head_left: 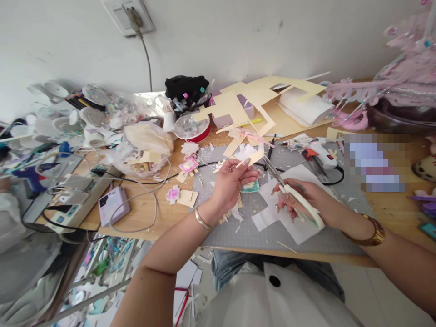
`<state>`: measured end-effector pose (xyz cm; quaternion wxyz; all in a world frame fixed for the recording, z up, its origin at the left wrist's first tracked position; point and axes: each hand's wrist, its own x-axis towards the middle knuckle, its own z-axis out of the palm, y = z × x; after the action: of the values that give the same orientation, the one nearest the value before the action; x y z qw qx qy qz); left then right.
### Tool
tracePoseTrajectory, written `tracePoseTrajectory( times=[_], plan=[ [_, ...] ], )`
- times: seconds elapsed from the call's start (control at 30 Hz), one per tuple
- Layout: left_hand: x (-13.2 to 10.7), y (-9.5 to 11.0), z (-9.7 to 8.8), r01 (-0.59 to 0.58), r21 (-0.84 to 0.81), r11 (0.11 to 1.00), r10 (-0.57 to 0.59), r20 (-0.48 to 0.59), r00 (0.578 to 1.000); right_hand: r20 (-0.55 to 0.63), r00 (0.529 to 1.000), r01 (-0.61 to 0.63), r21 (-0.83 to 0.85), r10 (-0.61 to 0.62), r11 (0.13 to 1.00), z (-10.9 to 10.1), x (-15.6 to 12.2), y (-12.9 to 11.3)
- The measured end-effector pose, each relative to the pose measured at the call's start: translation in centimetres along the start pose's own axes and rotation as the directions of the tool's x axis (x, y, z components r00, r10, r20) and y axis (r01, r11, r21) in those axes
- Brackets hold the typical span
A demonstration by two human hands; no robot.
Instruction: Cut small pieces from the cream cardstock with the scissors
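My left hand (230,180) pinches a small cream card piece (254,158) between thumb and fingers, held up over the grey cutting mat (238,227). My right hand (299,200) grips pale-handled scissors (289,193), whose blades point up and left toward the card piece and nearly touch it. White paper scraps (289,218) lie on the mat under my right hand. A small teal-edged sticker (251,186) lies just beneath my left hand.
A white glue gun (322,153) with a black cord lies right of centre. Large cream card offcuts (252,97) cover the back. A plastic bag (146,147), a lilac box (114,205), power strips (73,200) and cables crowd the left. Pink decorations (391,86) stand at right.
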<state>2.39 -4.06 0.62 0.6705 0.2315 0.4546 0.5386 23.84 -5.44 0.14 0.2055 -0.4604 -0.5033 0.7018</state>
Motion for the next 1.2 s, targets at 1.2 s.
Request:
tracePoseTrajectory(
  times=[1.2],
  plan=[
    [-0.26, -0.24, -0.16, -0.001, 0.094, 0.996, -0.004, 0.048, 0.999, -0.062, 0.997, 0.042, -0.021, -0.043, 0.999, -0.49, 0.40, 0.47]
  ],
)
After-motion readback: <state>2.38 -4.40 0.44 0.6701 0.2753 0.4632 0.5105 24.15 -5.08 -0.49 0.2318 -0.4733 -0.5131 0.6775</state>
